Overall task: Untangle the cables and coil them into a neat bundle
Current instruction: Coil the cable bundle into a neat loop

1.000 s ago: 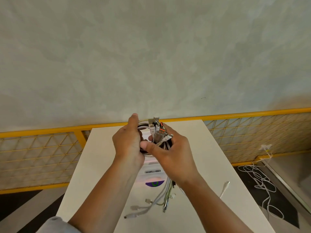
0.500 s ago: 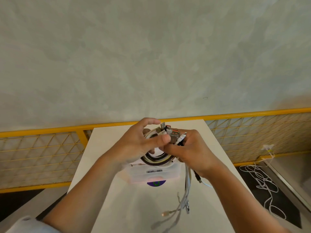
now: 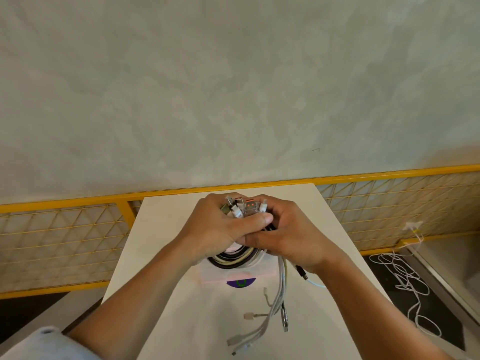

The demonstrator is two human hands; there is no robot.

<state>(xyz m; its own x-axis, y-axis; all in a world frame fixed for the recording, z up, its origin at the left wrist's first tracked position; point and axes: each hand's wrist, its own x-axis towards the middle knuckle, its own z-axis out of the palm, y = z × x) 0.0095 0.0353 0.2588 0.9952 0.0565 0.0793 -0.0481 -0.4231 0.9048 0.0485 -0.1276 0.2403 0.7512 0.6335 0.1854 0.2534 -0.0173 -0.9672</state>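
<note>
A coil of white, cream and black cables [image 3: 237, 258] is held over the white table [image 3: 168, 255]. My left hand [image 3: 220, 227] grips the coil from the left, thumb lying across its top. My right hand [image 3: 291, 235] grips it from the right, fingers curled round the strands. Several USB plugs [image 3: 244, 207], one with an orange insert, stick up between the two hands. Loose cable tails [image 3: 272, 310] hang from under my right hand and trail onto the table, ending in small connectors.
A pale pink box [image 3: 233, 275] with a purple round label [image 3: 240, 283] sits on the table under the coil. A yellow mesh fence [image 3: 65, 242] runs behind the table. A white cable [image 3: 405, 279] lies tangled on the floor at the right.
Both hands have closed tighter together round the coil, and the plugs now stand gathered upward between them. The hanging tails have shifted to the right.
</note>
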